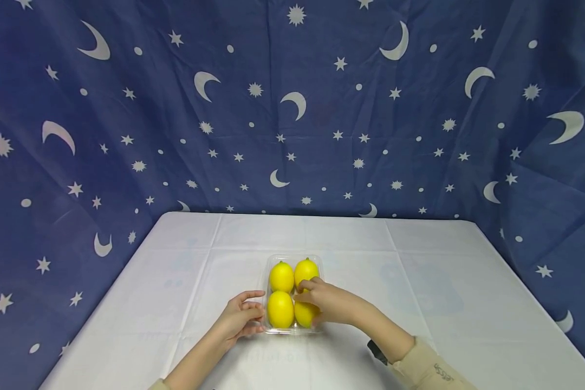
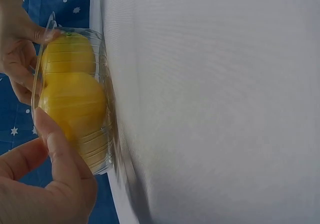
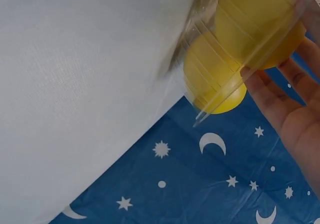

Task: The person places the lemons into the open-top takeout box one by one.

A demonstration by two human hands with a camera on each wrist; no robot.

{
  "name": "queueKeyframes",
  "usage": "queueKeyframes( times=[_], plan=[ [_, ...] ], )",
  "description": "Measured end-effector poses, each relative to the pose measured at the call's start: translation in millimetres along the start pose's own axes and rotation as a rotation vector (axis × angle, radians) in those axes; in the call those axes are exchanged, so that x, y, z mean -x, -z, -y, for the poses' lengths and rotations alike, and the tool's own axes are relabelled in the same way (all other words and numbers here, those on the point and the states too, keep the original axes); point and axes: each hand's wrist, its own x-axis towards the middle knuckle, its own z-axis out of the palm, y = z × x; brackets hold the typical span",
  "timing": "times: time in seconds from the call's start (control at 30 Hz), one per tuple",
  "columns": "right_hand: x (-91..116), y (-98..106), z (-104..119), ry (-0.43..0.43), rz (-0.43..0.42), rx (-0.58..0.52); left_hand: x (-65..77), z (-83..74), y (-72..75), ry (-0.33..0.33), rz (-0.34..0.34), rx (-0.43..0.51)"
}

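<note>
In the head view, several yellow lemons (image 1: 280,310) sit in a clear plastic tray (image 1: 268,265) in two rows. My left hand (image 1: 241,317) is at the tray's left side, fingers spread, with the tips touching its edge. From the right, my right hand (image 1: 333,303) reaches over the tray and grips the near right lemon (image 1: 304,313), partly covering it. The left wrist view shows lemons (image 2: 72,101) through the ribbed tray wall, with a left fingertip against the rim. In the right wrist view, right fingers (image 3: 270,96) curl over the rim beside the lemons (image 3: 212,74).
A white cloth covers the table (image 1: 351,244), with fold creases across it. Behind and around it hangs a dark blue curtain (image 1: 317,157) with moons and stars. A black band (image 1: 377,352) shows under the right forearm, near the beige sleeve.
</note>
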Motion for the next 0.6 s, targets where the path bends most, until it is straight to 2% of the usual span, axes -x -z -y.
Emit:
queueKeyframes(
  times=[0.2, 0.43, 0.6],
  plan=[
    [1.2, -1.5, -2.1, 0.035, 0.010, -0.021, -0.7, 0.4, 0.4, 0.001, 0.012, -0.005],
    [6.9, -2.1, -7.0, -0.009, 0.008, -0.137, -0.8, 2.6, 1.4, 0.004, 0.004, -0.004],
    [15.7, -1.5, -10.1, -0.012, -0.037, -0.146, 2.7, 1.4, 3.6, 0.010, 0.013, -0.032]
  ],
)
